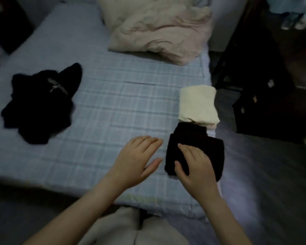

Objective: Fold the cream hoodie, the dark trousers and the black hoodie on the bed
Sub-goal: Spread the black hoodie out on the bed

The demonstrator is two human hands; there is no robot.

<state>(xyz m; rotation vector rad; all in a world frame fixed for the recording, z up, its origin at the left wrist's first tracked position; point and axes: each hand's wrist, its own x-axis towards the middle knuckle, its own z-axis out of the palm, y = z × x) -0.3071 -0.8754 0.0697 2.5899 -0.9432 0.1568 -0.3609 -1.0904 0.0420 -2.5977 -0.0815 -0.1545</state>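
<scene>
- Blue checks cover the bed (113, 103); our left hand (136, 160) is spread flat above them, fingers straight, holding nothing.
- Our right hand (196, 167) presses the folded dark trousers (207, 149) with relaxed, straight fingers, near the bed's right edge.
- Just beyond, touching them, lies the folded cream hoodie (198, 105).
- Well to the left, the black hoodie (39, 106) lies crumpled.
- A pale quilt (157, 29) is heaped at the far end.

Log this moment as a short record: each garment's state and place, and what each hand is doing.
cream hoodie: folded, at right edge of bed
dark trousers: folded, just nearer than cream hoodie, touching it
black hoodie: unfolded heap, left side of bed
left hand: open, fingers straight, beside trousers
right hand: rests flat on trousers
duvet: pinkish, bunched at far end
</scene>
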